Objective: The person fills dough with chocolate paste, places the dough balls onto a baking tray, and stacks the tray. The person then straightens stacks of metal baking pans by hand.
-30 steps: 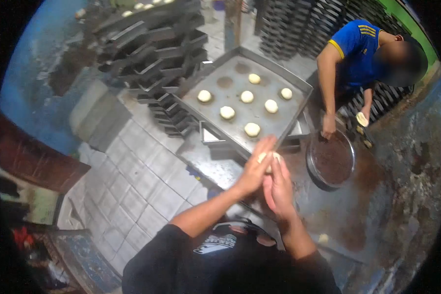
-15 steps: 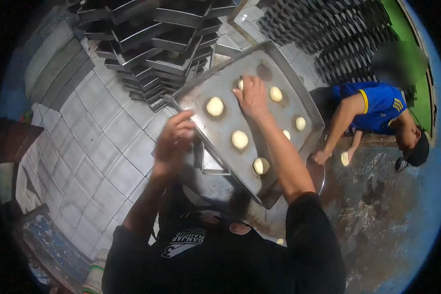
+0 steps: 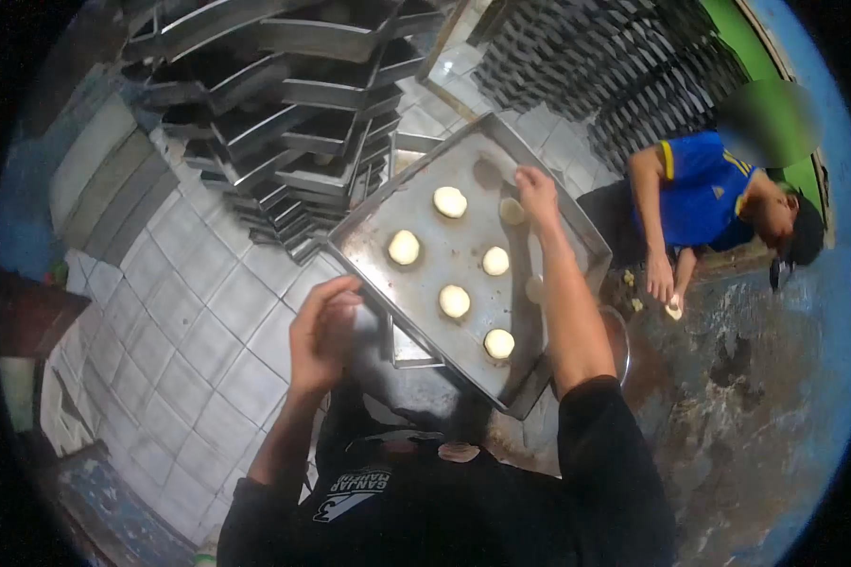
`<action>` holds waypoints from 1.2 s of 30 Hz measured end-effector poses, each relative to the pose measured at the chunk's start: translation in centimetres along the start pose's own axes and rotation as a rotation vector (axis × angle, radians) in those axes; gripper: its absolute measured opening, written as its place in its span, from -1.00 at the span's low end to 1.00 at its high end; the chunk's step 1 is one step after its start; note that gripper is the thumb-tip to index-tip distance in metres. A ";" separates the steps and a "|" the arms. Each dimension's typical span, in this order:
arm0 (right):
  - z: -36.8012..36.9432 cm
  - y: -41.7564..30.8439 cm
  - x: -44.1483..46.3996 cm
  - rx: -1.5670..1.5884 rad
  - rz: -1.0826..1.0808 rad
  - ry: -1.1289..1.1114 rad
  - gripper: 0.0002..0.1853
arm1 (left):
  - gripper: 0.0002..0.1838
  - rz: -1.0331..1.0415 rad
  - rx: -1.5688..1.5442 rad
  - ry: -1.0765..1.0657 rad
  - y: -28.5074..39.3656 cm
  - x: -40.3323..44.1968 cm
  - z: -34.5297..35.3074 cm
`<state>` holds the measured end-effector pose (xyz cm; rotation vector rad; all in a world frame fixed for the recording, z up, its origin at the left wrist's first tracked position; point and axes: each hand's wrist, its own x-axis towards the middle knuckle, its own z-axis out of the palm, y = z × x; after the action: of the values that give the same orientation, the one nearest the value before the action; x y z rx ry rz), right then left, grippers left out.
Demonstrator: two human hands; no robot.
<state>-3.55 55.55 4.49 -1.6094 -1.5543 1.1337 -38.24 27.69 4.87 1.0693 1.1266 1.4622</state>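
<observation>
Round, pale dough pieces (image 3: 454, 301) sit spaced apart on a square metal baking tray (image 3: 425, 269) in front of me. My right hand (image 3: 537, 194) is over the tray's far right part, its fingers curled together; what they hold, if anything, is hidden. Just left of it a shaded dough piece (image 3: 512, 211) lies on the tray. My right forearm crosses the tray and covers part of its right side. By the tray's left edge is my left hand (image 3: 323, 331), fingers loosely bent and nothing visible in them.
Tall stacks of metal trays (image 3: 293, 113) stand ahead, with more dark stacked trays (image 3: 615, 76) at the back right. A co-worker in a blue shirt (image 3: 695, 194) works at the right, hands near a small dough piece (image 3: 673, 310). White tiled floor (image 3: 199, 312) lies on my left.
My right hand has moved off the far dough piece toward the tray's right side, uncovering that piece and another. My left hand has shifted slightly downward. The co-worker's hands have come together.
</observation>
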 end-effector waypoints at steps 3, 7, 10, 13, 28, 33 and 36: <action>-0.8 5.2 -3.9 -0.485 -0.067 0.268 -0.65 | -0.68 -0.047 0.018 -0.113 1.8 -0.5 4.4; -0.3 1.7 -12.6 0.079 -0.074 0.312 -0.63 | -0.62 -0.007 -0.051 -0.205 1.4 -2.4 10.7; 1.2 -0.5 -26.0 -0.017 -0.281 0.374 -0.61 | -0.54 0.097 -0.173 -0.032 1.4 -6.4 17.6; 0.3 -1.8 -39.5 -0.174 -0.446 0.415 -0.64 | -0.66 -0.203 -0.366 -0.320 -0.8 -11.3 22.4; -2.8 19.9 -67.4 0.885 0.060 0.718 -0.73 | -0.43 -0.517 0.013 -0.775 -13.7 -36.0 31.9; 0.3 26.4 -65.4 -0.156 0.075 0.378 -0.71 | -0.62 -0.510 0.456 -1.008 -18.2 -37.6 28.4; -2.8 26.7 -61.9 0.068 0.144 0.339 -0.74 | -0.61 -0.588 0.357 -1.050 -20.7 -35.6 28.9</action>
<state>14.85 -8.11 -8.19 -1.7825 -1.1862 0.9163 -1.27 -1.44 -12.83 1.3387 0.7947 0.1335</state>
